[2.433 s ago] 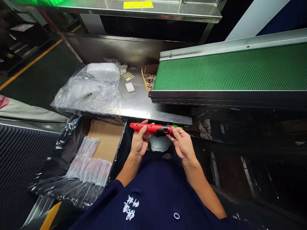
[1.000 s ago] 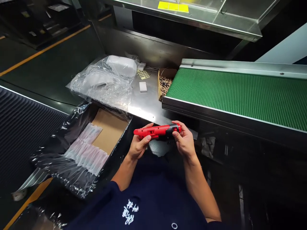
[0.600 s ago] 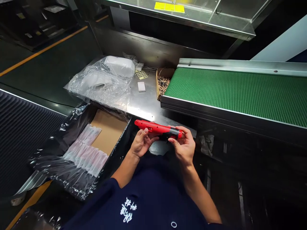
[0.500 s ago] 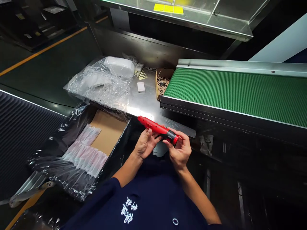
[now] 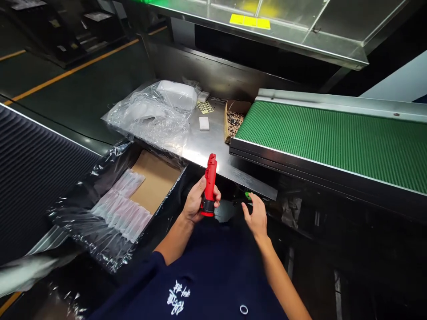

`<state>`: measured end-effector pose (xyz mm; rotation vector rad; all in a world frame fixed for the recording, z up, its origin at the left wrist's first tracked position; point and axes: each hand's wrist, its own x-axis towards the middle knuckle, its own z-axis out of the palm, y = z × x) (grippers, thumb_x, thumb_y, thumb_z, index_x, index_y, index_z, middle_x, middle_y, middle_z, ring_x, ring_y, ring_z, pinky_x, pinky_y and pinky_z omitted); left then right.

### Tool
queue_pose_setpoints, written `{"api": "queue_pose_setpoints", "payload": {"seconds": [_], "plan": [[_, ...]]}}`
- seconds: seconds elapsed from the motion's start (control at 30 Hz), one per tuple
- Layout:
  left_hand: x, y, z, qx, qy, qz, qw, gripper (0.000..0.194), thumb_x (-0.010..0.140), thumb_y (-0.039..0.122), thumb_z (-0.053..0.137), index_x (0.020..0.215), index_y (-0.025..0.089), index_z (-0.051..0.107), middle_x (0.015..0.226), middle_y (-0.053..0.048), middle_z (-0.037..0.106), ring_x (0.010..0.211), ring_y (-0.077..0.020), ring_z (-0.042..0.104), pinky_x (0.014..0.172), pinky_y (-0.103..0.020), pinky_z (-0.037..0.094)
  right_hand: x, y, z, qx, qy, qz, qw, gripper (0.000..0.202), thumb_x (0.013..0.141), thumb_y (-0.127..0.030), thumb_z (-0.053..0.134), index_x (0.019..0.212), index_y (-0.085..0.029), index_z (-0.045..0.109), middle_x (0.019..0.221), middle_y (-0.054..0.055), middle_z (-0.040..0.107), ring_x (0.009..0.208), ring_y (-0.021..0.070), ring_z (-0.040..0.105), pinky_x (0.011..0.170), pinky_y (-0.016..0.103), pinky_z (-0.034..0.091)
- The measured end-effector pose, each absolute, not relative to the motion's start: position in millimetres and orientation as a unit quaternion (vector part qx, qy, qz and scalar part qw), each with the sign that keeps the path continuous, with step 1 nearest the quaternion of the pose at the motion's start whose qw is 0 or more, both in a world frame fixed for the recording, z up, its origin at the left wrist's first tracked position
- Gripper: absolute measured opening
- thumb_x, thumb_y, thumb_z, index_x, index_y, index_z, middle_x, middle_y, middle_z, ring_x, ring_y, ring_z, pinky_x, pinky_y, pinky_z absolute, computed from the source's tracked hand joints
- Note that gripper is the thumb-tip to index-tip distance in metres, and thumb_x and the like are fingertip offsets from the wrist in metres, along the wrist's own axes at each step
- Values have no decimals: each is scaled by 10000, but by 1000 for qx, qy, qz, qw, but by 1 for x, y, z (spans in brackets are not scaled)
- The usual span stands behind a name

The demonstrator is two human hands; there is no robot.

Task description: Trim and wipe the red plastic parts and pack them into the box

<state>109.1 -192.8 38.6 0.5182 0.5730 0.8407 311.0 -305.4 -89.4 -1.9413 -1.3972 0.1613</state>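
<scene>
A red tool-like object with a black and red lower end (image 5: 210,180) stands nearly upright in my left hand (image 5: 195,200), its fingers wrapped round the lower part. To the right, my right hand (image 5: 256,215) is apart from it, fingers spread, with nothing seen in its grasp. Just beyond the right fingertips a small green item (image 5: 247,195) shows at the steel table's front edge; whether the fingers touch it I cannot tell.
On the steel table (image 5: 216,149) are clear plastic bags (image 5: 147,115), a small white block (image 5: 204,124) and a cardboard tray of black bits (image 5: 233,122). A green conveyor (image 5: 327,142) stands right; a lined box (image 5: 155,182) holds wrapped pieces at left.
The red object has turned from lying slanted between both hands to nearly upright in my left hand. My right hand has let go of it and moved right. A blurred pale shape has appeared at lower left.
</scene>
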Motion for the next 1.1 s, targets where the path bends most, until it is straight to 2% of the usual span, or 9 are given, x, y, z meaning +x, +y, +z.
{"api": "queue_pose_setpoints", "payload": {"seconds": [0.17,0.3,0.43,0.57,0.7,0.8,0.93,1.0,1.1], "plan": [[100,-197,39,253,294,419,821,400,827,515,710,922,151,574,683,-29,586,544,-146,567,434,-211,478,325,-271,-113,-835,-510,114,171,685,935,-508,345,1395,-6,420,1437,276,416,1380,362,334,1106,544,317],[98,-198,38,229,314,422,819,366,825,462,722,949,153,572,706,-32,603,553,-150,581,438,-213,482,323,-260,-116,-831,-521,168,102,561,907,-414,435,1274,-7,555,1251,293,581,1313,408,415,1074,606,297],[100,-198,34,180,323,428,825,369,796,429,750,962,143,587,741,-52,613,583,-156,590,420,-198,470,314,-258,-109,-813,-537,215,62,423,836,-318,559,1117,-16,653,983,286,685,1124,435,569,978,631,369],[100,-199,32,150,310,442,828,377,803,377,750,1057,144,598,766,-53,606,582,-140,583,419,-175,458,295,-208,-87,-752,-602,247,105,404,850,-274,557,1195,-78,634,1109,203,687,1090,310,619,992,434,440],[98,-212,31,142,315,480,806,472,810,380,746,1187,163,563,785,-38,594,575,-133,588,403,-155,422,252,-83,-56,-715,-629,237,194,533,907,-299,495,1407,-123,443,1419,131,512,1295,207,476,1082,311,365],[100,-233,27,133,332,511,781,450,857,415,692,1215,181,552,758,-17,571,529,-114,562,396,-152,406,221,18,-38,-746,-580,215,246,598,935,-237,406,1485,-47,267,1513,220,348,1385,253,347,1102,387,322],[104,-270,10,116,385,526,749,481,897,489,630,1290,233,525,699,-7,562,451,-119,535,385,-181,403,210,100,-33,-778,-519,215,280,596,906,-227,506,1436,-9,344,1521,325,229,1397,376,274,1074,541,282],[105,-289,-3,96,422,531,729,584,865,519,668,1351,247,488,723,-27,590,528,-157,596,460,-214,463,216,117,-39,-786,-497,222,294,544,903,-256,562,1385,-46,426,1503,304,279,1383,379,296,1067,585,274],[105,-307,-22,63,461,518,718,724,803,570,723,1371,187,488,685,-46,603,561,-172,619,557,-241,496,224,127,-51,-791,-474,241,302,432,911,-305,603,1299,-136,520,1406,177,454,1289,309,439,1053,568,350]]}}
